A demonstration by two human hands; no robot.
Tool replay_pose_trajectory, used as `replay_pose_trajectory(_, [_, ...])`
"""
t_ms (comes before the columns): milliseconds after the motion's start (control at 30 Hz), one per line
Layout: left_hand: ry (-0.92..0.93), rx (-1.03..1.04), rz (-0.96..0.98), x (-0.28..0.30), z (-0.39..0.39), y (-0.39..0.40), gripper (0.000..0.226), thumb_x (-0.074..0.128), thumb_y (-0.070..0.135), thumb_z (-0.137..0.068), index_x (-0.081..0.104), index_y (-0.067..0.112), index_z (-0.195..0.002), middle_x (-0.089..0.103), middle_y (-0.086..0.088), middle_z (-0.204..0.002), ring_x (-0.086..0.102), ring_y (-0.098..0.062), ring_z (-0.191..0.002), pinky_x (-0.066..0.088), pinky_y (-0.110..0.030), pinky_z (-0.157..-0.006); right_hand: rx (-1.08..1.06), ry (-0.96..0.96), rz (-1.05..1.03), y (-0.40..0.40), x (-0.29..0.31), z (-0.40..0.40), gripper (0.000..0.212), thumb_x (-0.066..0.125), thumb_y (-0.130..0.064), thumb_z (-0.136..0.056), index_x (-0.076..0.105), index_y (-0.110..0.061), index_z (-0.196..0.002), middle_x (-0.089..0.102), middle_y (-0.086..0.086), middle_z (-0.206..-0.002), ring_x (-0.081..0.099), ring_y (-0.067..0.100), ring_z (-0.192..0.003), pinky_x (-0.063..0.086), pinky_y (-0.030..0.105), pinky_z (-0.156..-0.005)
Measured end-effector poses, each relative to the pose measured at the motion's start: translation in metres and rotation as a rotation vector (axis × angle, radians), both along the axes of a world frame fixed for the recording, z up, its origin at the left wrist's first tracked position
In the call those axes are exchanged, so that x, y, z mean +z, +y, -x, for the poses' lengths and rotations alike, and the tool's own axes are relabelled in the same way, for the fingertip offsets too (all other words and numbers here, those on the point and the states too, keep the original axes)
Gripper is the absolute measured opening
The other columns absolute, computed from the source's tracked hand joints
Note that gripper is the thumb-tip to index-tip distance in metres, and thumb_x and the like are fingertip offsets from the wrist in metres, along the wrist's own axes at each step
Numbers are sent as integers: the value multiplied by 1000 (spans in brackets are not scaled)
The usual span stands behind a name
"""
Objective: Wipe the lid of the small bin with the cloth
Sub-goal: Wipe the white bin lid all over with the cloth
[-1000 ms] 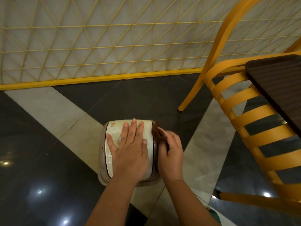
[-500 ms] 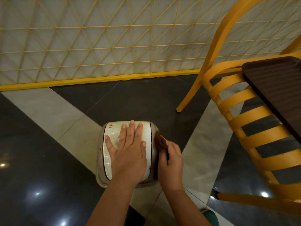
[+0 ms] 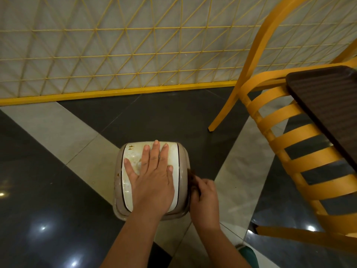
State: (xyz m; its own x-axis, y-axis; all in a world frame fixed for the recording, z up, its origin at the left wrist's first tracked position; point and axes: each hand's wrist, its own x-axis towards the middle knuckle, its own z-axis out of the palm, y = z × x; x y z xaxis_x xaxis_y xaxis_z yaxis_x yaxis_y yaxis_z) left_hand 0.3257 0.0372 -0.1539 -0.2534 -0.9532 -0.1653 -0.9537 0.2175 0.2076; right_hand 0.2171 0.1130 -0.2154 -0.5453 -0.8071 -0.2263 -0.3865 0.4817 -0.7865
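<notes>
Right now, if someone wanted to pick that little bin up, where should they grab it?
Probably by the beige rim of the bin, one hand on each long side, coming from above. The white lid looks like a loose, domed flap, so it gives a poor hold, and the left hand already covers it.

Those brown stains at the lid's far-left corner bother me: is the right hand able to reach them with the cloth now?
Probably not directly: the left hand lies flat across the lid, between the right hand and the stains.
</notes>
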Motion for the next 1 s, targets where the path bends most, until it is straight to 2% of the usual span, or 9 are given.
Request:
replay_pose_trajectory(200, [11, -5, -1, -1, 0, 0, 54, 4, 40, -97, -18, 32, -146, -20, 9, -157, -21, -17, -143, -15, -58, -110, 39, 46, 56, 59, -9, -20, 53, 63, -1, -86, 53, -42, -118, 50, -16, -100, 52, -2, -93, 46, 12, -85])
replay_pose_trajectory(300, [30, -2, 16, -1, 0, 0, 57, 2, 41, -93, -15, 33, -147, -19, 10, -157, -20, -14, -143, -17, -56, -109, 20, 7, 51, 32, -6, -12, 44, 55, -5, -92, 57, -37, -122, 46, -22, -102, 50, -5, -98, 44, 11, -88])
replay_pose_trajectory(400, [37, 3, 25, -2, 1, 0, 56, 5, 40, -95, -12, 33, -148, -16, 10, -157, -19, -14, -144, -17, -56, -109, 16, -5, 40, 14, -3, -5, 39, 51, -8, -95, 59, -30, -126, 47, -15, -102, 50, -3, -95, 43, 9, -84])
replay_pose_trajectory(500, [34, 1, 30, -2, 0, 1, 57, 4, 40, -94, -12, 32, -148, -14, 9, -158, -18, -16, -144, -16, -57, -109, 39, 20, 66, 39, -4, -17, 46, 58, -4, -90, 57, -34, -124, 47, -20, -100, 51, -1, -93, 48, 18, -86])
replay_pose_trajectory(600, [34, 3, 20, -1, 0, 0, 55, 14, 39, -100, -14, 32, -147, -16, 8, -158, -22, -15, -142, -13, -58, -111, 20, 31, 152, 70, -13, -34, 54, 67, 7, -80, 62, -33, -116, 49, -24, -98, 52, -3, -95, 43, 7, -80])
replay_pose_trajectory(667, [21, 1, 2, 0, 1, -1, 57, 15, 40, -100, -18, 33, -146, -21, 9, -156, -27, -14, -139, -13, -58, -112, -17, 36, 151, 75, -16, -42, 57, 68, 9, -78, 62, -34, -115, 50, -24, -100, 52, -2, -97, 44, 7, -79])
replay_pose_trajectory(800, [40, 0, 20, -2, 0, 0, 53, 4, 39, -97, -16, 34, -147, -19, 11, -157, -21, -14, -143, -14, -57, -111, -96, -15, 156, 41, -8, -29, 54, 59, 6, -86, 57, -36, -120, 52, -9, -105, 50, -5, -100, 44, 11, -88])
replay_pose_trajectory(900, [45, 2, 20, -3, 0, 0, 59, 2, 42, -92, -12, 35, -148, -17, 12, -157, -20, -12, -143, -16, -56, -110, -21, -57, 44, -14, 2, 0, 39, 49, -4, -94, 61, -28, -123, 50, -7, -108, 51, -1, -93, 39, 4, -81])
replay_pose_trajectory(1000, [36, 8, 25, -4, 1, 0, 60, -2, 42, -89, -13, 34, -148, -18, 11, -157, -20, -13, -143, -16, -57, -109, 30, -18, 14, -37, 7, 13, 35, 47, -7, -95, 62, -23, -123, 49, -6, -106, 50, 1, -89, 36, 7, -81])
